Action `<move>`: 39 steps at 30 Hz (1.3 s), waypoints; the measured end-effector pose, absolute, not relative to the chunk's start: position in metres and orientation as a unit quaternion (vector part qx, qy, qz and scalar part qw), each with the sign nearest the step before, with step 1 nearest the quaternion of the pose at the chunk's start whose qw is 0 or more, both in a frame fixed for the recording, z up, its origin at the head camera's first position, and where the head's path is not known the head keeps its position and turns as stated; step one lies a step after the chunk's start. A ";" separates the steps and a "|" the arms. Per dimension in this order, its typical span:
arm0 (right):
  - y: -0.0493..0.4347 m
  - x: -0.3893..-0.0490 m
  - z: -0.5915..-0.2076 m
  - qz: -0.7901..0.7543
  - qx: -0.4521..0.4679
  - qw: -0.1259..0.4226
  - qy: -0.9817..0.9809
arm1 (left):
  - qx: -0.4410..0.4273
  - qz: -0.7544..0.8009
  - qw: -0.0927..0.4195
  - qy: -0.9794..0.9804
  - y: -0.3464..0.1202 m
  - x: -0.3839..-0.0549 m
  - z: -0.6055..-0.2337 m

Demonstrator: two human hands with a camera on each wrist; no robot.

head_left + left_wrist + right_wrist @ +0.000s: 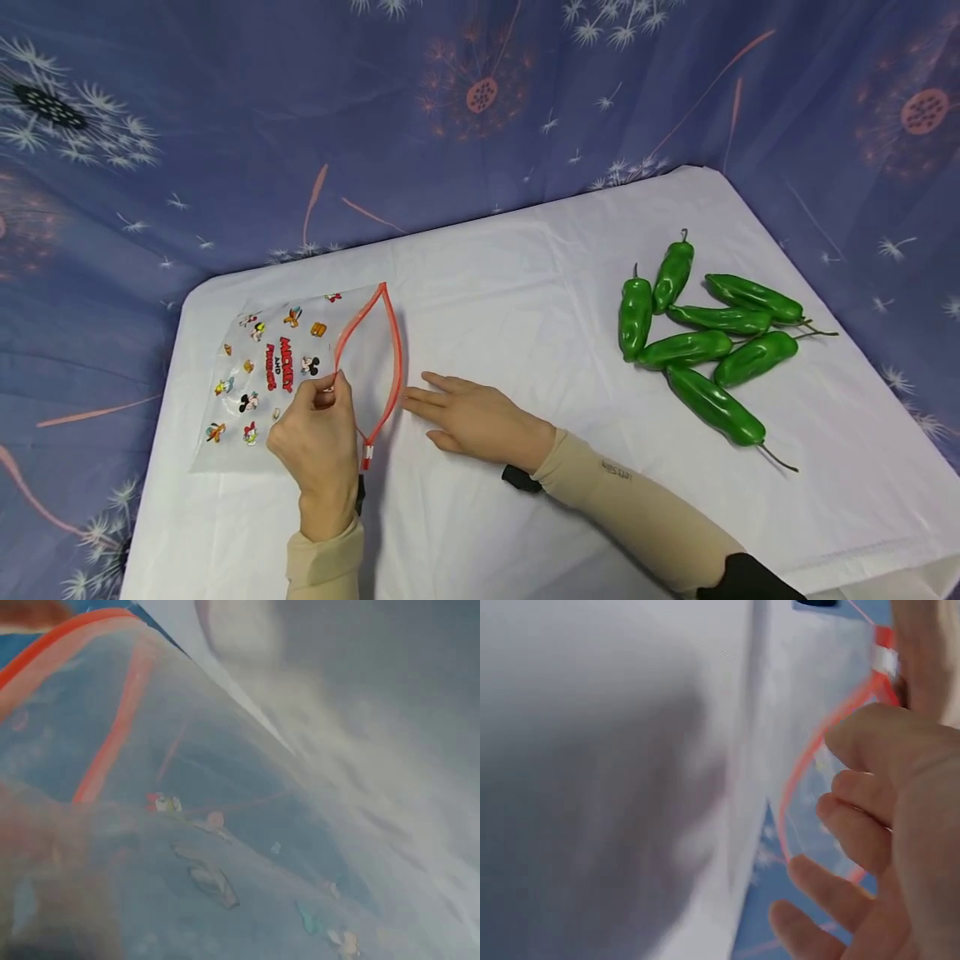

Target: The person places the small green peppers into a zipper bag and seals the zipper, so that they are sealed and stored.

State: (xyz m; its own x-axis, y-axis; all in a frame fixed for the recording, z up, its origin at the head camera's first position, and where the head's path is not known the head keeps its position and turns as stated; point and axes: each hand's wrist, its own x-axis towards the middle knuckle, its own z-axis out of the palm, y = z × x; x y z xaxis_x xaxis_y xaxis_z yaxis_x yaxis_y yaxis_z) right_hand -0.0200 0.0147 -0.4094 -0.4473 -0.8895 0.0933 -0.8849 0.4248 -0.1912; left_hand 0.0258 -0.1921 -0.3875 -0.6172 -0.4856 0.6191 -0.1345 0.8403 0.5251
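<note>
1 grip, the left hand, pinches the bag; the right hand, spread, seems just beside it.

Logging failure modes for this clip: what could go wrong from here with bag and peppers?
1. The bag might sag shut: the left hand pinches one side of its red rim, while the right hand is by the other, gripping nothing.
2. If peppers go in, a long stem could snag the rim.
3. Several peppers touch, so lifting one may shift its neighbours.
</note>
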 end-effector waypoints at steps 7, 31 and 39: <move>0.047 -0.022 -0.397 -0.204 -0.485 -0.045 0.849 | 0.191 -0.223 0.416 -0.861 -0.198 0.019 -0.369; 0.195 -0.040 -0.393 -0.275 -0.115 -0.171 0.939 | 0.256 -0.299 0.419 -0.819 -0.210 0.001 -0.338; 0.264 -0.006 -0.397 -0.216 -0.081 -0.145 0.962 | 0.262 -0.324 0.412 -0.810 -0.210 -0.002 -0.337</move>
State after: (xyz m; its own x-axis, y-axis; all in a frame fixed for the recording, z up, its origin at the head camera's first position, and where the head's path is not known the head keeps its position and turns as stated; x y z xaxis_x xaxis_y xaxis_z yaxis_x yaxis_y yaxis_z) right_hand -0.0064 0.2642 -0.3966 -0.9448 -0.0929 0.3143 -0.2182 0.8939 -0.3916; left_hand -0.0019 -0.2103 -0.3370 -0.5234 -0.6908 0.4988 -0.1570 0.6536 0.7404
